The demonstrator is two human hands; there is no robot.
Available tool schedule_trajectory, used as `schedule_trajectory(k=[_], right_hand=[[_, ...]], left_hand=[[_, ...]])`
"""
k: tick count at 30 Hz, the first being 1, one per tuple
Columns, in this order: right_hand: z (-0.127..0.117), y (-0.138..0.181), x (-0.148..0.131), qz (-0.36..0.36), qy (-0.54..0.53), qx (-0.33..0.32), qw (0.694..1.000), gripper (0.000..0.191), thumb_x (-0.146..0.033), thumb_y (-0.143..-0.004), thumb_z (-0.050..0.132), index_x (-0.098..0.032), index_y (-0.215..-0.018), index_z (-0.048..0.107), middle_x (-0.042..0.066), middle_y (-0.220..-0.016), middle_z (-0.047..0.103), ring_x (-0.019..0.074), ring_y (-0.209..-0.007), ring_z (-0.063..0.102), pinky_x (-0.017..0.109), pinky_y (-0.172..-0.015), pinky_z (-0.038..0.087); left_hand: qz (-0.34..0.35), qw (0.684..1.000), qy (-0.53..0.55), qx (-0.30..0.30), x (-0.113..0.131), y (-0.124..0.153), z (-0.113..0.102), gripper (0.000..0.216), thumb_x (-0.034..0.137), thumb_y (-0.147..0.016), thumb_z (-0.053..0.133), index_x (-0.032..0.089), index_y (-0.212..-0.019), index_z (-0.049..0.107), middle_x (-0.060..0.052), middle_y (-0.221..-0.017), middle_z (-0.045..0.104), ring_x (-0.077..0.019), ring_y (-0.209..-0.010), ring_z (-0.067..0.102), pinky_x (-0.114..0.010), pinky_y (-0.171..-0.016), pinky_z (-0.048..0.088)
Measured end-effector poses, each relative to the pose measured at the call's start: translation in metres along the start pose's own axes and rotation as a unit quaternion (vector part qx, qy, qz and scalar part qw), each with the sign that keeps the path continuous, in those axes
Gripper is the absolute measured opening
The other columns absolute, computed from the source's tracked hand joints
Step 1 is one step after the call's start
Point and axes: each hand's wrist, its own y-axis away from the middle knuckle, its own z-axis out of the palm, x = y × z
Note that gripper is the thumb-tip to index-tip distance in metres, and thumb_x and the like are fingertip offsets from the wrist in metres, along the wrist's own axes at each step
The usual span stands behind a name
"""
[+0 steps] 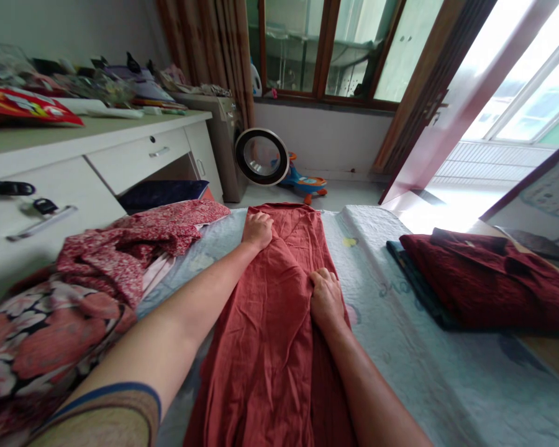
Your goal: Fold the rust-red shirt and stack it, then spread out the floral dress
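A long brick-red garment, which looks like a pair of trousers (270, 310), lies lengthwise on the bed, its band end away from me and its near end running out of view. My left hand (259, 231) has its fingers curled on the cloth at the far left edge, just below the band. Lower down on the right side, my right hand (327, 295) grips the fabric with bent fingers. A slanting fold runs across the cloth between both hands, and small creases mark the rest.
Left of the garment is a heap of patterned clothes (97, 267). Folded dark red clothes (489, 279) are stacked at the right on the pale blue bed cover (377, 360). Beyond stand a white cabinet (135, 161), a washing machine with its round door (262, 157) open, and a ride-on toy (305, 181).
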Motion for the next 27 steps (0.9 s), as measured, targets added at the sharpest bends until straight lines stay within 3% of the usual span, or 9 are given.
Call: schedule_trajectory(k=[3, 8, 11, 15, 22, 27], right_hand=[[0.000, 0.000, 0.000, 0.001, 0.005, -0.003, 1.000, 0.028, -0.013, -0.091, 0.041, -0.022, -0.091, 0.068, 0.007, -0.102, 0.061, 0.0207, -0.097, 0.051, 0.030, -0.084, 0.034], [0.002, 0.000, 0.002, -0.002, 0.004, 0.003, 1.000, 0.027, -0.013, -0.090, 0.042, -0.021, -0.087, 0.068, 0.007, -0.100, 0.062, 0.0205, -0.095, 0.051, 0.029, -0.083, 0.034], [0.004, -0.001, 0.004, -0.006, -0.009, 0.012, 1.000, 0.027, -0.012, -0.089, 0.042, -0.022, -0.086, 0.068, 0.007, -0.099, 0.062, 0.0206, -0.094, 0.051, 0.029, -0.082, 0.034], [0.006, -0.001, 0.008, -0.008, -0.028, 0.018, 0.999, 0.027, -0.012, -0.088, 0.044, -0.021, -0.088, 0.070, 0.007, -0.097, 0.062, 0.0198, -0.091, 0.051, 0.029, -0.080, 0.034], [0.009, -0.003, 0.012, -0.019, -0.045, 0.035, 0.998, 0.029, -0.006, -0.080, 0.046, -0.019, -0.083, 0.072, 0.007, -0.093, 0.063, 0.0185, -0.089, 0.051, 0.027, -0.081, 0.036], [0.005, 0.002, 0.014, -0.006, -0.072, 0.095, 0.993, 0.023, -0.010, -0.077, 0.051, -0.017, -0.079, 0.073, 0.006, -0.087, 0.064, 0.0172, -0.085, 0.053, 0.025, -0.080, 0.038]], left_hand=[[0.001, 0.997, 0.009, -0.076, 0.004, -0.003, 0.002, 0.050, 0.040, -0.097, 0.031, 0.014, -0.132, 0.055, -0.014, -0.143, 0.051, -0.0277, -0.137, 0.038, -0.044, -0.113, 0.029], [-0.059, 0.985, 0.007, -0.160, 0.004, -0.006, 0.006, 0.070, 0.059, -0.095, 0.030, 0.016, -0.150, 0.032, -0.015, -0.161, 0.020, -0.0316, -0.149, 0.017, -0.049, -0.117, 0.019], [-0.056, 0.991, 0.024, -0.116, 0.006, -0.004, 0.001, 0.063, 0.053, -0.097, 0.032, 0.017, -0.148, 0.034, -0.015, -0.158, 0.029, -0.0284, -0.147, 0.024, -0.045, -0.117, 0.022], [-0.062, 0.995, 0.061, -0.041, 0.018, 0.014, -0.014, 0.054, 0.038, -0.099, 0.032, 0.009, -0.143, 0.038, -0.017, -0.149, 0.044, -0.0243, -0.142, 0.034, -0.036, -0.115, 0.028], [0.009, 0.992, 0.062, -0.110, 0.047, 0.081, -0.018, 0.061, 0.051, -0.100, 0.025, 0.013, -0.145, 0.038, -0.015, -0.155, 0.037, -0.0249, -0.144, 0.031, -0.038, -0.117, 0.024], [0.006, 0.992, 0.038, -0.121, 0.049, 0.094, -0.014, 0.065, 0.055, -0.099, 0.020, 0.015, -0.149, 0.033, -0.014, -0.158, 0.031, -0.0248, -0.147, 0.025, -0.042, -0.118, 0.021]])
